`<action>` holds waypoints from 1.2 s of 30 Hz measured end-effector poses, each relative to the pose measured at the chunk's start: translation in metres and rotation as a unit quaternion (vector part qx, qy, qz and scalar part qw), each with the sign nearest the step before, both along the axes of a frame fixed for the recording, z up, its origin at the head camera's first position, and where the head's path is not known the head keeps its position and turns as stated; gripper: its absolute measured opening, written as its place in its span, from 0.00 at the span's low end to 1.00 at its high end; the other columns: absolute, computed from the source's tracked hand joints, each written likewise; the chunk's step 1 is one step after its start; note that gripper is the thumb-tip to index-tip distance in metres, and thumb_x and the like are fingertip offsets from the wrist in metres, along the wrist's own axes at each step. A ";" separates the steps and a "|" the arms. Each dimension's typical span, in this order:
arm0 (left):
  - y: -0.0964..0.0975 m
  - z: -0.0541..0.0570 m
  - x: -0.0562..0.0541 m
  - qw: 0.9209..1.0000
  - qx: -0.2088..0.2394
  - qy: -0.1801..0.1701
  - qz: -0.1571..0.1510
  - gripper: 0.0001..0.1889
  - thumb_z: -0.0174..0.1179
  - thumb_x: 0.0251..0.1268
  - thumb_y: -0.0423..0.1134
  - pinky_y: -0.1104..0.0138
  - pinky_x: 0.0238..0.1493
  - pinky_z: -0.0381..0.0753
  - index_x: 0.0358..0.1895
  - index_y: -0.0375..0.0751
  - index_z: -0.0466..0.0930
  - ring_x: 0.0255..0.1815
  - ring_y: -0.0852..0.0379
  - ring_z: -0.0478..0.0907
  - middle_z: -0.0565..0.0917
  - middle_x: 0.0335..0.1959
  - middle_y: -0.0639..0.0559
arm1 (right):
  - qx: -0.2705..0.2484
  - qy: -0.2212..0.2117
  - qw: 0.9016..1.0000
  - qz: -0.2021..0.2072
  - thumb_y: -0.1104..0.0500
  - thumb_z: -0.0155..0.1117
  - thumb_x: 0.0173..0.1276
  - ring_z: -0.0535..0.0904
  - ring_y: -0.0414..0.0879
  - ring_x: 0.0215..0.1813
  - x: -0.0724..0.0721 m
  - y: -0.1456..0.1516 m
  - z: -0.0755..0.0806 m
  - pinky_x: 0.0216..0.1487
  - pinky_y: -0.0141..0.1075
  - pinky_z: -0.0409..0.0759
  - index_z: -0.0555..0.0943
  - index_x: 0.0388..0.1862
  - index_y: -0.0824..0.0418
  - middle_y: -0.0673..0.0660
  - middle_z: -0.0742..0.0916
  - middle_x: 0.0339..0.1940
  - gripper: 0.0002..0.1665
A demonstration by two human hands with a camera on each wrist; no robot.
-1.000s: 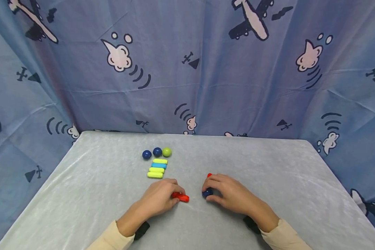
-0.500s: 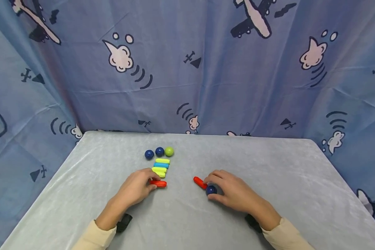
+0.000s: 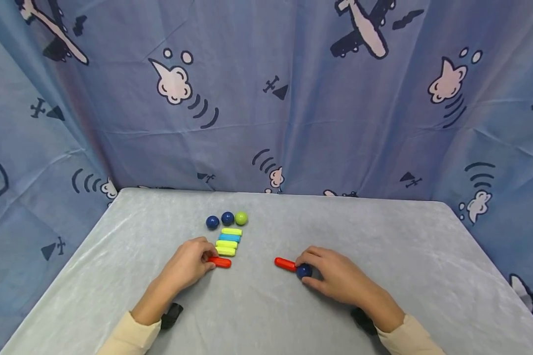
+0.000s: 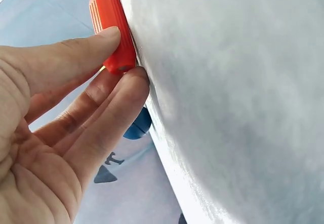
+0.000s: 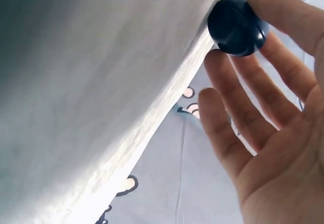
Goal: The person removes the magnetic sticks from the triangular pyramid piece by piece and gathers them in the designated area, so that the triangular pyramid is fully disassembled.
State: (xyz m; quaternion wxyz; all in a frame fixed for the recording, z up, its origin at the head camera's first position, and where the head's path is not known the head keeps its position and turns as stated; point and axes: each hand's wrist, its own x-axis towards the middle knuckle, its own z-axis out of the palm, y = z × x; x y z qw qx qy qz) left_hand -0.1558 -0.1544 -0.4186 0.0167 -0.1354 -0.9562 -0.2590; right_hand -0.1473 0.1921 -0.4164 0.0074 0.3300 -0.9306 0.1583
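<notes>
My left hand [image 3: 188,264] pinches a red ribbed stick [image 3: 220,262] between thumb and fingers, just in front of a row of short sticks. In the left wrist view, the thumb presses on the side of that red stick [image 4: 112,29]. My right hand [image 3: 333,276] holds a dark blue ball [image 3: 304,270] between thumb and fingers. A second red stick [image 3: 285,264] points left from this ball, its end meeting it. The right wrist view shows the dark blue ball [image 5: 238,26] at the thumb tip, with the other fingers spread below.
Behind the left hand lie yellow-green sticks [image 3: 226,244] and a blue stick [image 3: 229,238], side by side. Two dark blue balls [image 3: 212,222] and a green ball [image 3: 241,218] sit beyond them. A pale cloth covers the table [image 3: 364,227]; a patterned blue curtain [image 3: 248,98] hangs behind.
The left hand has carried its red stick left and away from me to the row of sticks. By the right hand, the other red stick has swung out leftward from the ball.
</notes>
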 end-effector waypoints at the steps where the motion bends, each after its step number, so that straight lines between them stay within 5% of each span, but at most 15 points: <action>1: -0.001 0.000 0.000 1.000 -0.001 0.001 0.000 0.10 0.75 0.47 0.26 0.70 0.33 0.74 0.32 0.40 0.87 0.29 0.58 0.74 0.79 0.27 0.54 | 0.001 0.000 1.000 0.000 0.51 0.74 0.62 0.79 0.34 0.47 0.000 0.000 0.000 0.51 0.39 0.81 0.82 0.49 0.44 0.39 0.83 0.46 0.16; 10: -0.002 -0.002 -0.008 1.000 0.000 0.023 -0.004 0.09 0.76 0.46 0.26 0.71 0.31 0.74 0.31 0.39 0.87 0.27 0.62 0.74 0.80 0.26 0.54 | -0.001 0.010 1.000 -0.002 0.52 0.74 0.61 0.80 0.35 0.49 -0.001 0.001 -0.003 0.52 0.40 0.82 0.82 0.48 0.44 0.39 0.82 0.47 0.17; 28: -0.005 0.002 -0.008 1.000 -0.024 0.004 -0.020 0.10 0.76 0.46 0.28 0.71 0.30 0.71 0.32 0.41 0.87 0.27 0.62 0.71 0.78 0.25 0.55 | -0.003 0.008 1.000 -0.004 0.52 0.74 0.62 0.79 0.35 0.49 0.001 -0.001 -0.006 0.52 0.40 0.82 0.81 0.48 0.42 0.38 0.82 0.47 0.16; 36: -0.003 0.000 -0.008 0.999 -0.046 0.024 -0.009 0.10 0.77 0.45 0.29 0.68 0.32 0.73 0.30 0.44 0.87 0.27 0.63 0.72 0.79 0.26 0.57 | -0.008 0.011 1.000 -0.002 0.53 0.74 0.62 0.79 0.35 0.50 0.001 -0.001 -0.006 0.52 0.40 0.81 0.81 0.48 0.42 0.37 0.82 0.47 0.16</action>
